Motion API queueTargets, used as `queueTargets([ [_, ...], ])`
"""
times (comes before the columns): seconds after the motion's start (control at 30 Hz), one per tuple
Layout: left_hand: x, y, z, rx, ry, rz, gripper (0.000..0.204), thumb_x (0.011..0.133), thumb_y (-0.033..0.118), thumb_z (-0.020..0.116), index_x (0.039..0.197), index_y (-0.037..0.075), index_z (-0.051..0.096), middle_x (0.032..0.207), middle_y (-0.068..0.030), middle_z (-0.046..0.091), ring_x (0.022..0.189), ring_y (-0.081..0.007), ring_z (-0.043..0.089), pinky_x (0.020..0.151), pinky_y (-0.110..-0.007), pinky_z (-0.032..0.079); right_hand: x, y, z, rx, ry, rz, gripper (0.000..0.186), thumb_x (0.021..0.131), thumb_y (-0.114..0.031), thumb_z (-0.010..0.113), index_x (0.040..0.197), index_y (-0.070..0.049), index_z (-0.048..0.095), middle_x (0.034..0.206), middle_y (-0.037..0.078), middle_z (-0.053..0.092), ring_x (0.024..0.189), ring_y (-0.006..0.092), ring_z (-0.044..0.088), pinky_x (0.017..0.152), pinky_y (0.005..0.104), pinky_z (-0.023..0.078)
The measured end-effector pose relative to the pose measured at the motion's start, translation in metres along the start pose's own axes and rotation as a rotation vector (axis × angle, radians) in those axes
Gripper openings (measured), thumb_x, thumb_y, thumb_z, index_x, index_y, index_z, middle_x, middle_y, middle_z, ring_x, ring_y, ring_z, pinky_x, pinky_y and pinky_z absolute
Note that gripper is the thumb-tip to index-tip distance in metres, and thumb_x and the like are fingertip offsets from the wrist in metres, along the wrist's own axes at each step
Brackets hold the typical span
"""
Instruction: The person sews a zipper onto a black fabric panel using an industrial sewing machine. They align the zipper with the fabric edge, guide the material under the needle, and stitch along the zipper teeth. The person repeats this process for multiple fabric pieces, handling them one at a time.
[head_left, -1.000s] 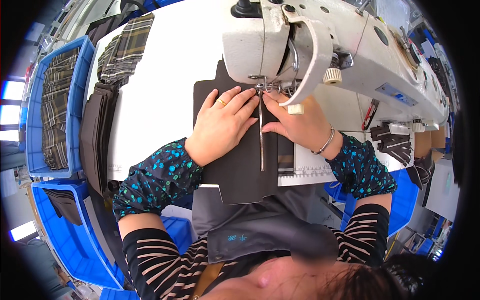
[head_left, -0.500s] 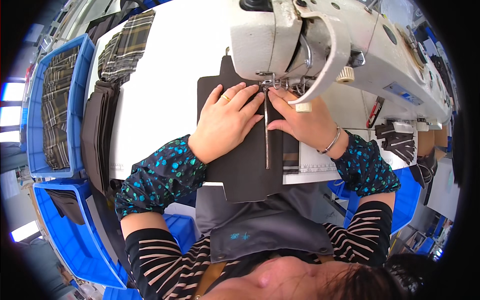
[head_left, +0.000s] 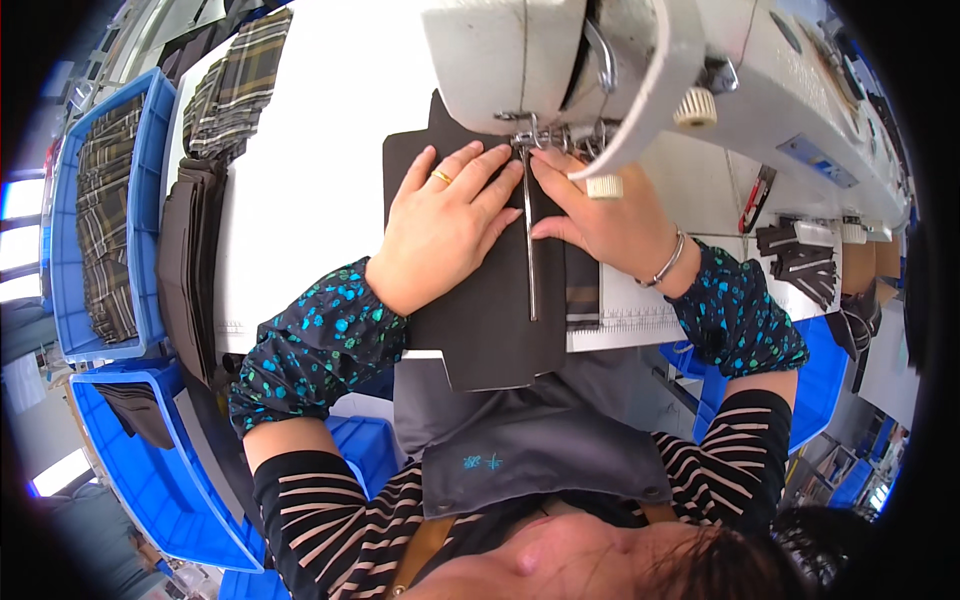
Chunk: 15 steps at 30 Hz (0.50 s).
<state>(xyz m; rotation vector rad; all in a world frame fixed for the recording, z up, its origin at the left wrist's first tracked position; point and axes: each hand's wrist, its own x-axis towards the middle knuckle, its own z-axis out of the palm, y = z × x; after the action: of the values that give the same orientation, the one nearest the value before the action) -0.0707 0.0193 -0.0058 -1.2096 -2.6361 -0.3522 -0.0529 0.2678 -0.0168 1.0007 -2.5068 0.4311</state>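
A dark brown fabric panel [head_left: 470, 330] lies flat under the sewing machine's presser foot [head_left: 530, 138], its near edge hanging past the table front. Down its middle runs a narrow, shiny, metal-looking strip [head_left: 532, 270]. My left hand [head_left: 440, 220] rests open on the panel left of the strip, fingers stretched toward the foot. On the other side, my right hand [head_left: 610, 220] lies with its thumb and forefinger extended beside the strip. Its other fingers are partly hidden by the machine's curved guard. Under the panel's right side a plaid piece [head_left: 583, 300] shows.
The white sewing machine head [head_left: 790, 130] spans the upper right. At left are stacked brown panels [head_left: 185, 270], plaid pieces [head_left: 235, 90] and a blue crate [head_left: 155, 220] of plaid fabric. A red-and-black tool [head_left: 757, 200] and dark scraps [head_left: 800, 265] lie at right.
The whole scene sits slightly higher in the picture, the machine most of all. Both hands keep nearly the same places on the panel.
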Motion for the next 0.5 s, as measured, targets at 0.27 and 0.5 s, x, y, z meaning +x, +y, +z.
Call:
queueTargets([
  [0.27, -0.017, 0.014, -0.002, 0.053, -0.002, 0.021, 0.046, 0.096, 0.027, 0.075, 0.139, 0.011, 0.068, 0.147, -0.005, 0.064, 0.136, -0.028, 0.058, 0.116, -0.053, 0.043, -0.004, 0.0, 0.0, -0.036, 0.001, -0.019, 0.047, 0.081, -0.048, 0.08, 0.107, -0.01, 0.074, 0.099, 0.002, 0.066, 0.101, 0.0243, 0.059, 0.094, 0.0388, 0.05],
  [0.5, -0.065, 0.061, -0.019, -0.116, -0.066, 0.108, 0.058, 0.085, 0.036, 0.083, 0.133, 0.006, 0.071, 0.144, -0.0112, 0.066, 0.136, -0.0314, 0.061, 0.113, -0.051, 0.046, -0.01, -0.008, -0.005, -0.006, 0.014, -0.136, 0.051, 0.081, -0.043, 0.08, 0.118, -0.008, 0.074, 0.109, 0.004, 0.069, 0.107, 0.0236, 0.061, 0.102, 0.0405, 0.05],
])
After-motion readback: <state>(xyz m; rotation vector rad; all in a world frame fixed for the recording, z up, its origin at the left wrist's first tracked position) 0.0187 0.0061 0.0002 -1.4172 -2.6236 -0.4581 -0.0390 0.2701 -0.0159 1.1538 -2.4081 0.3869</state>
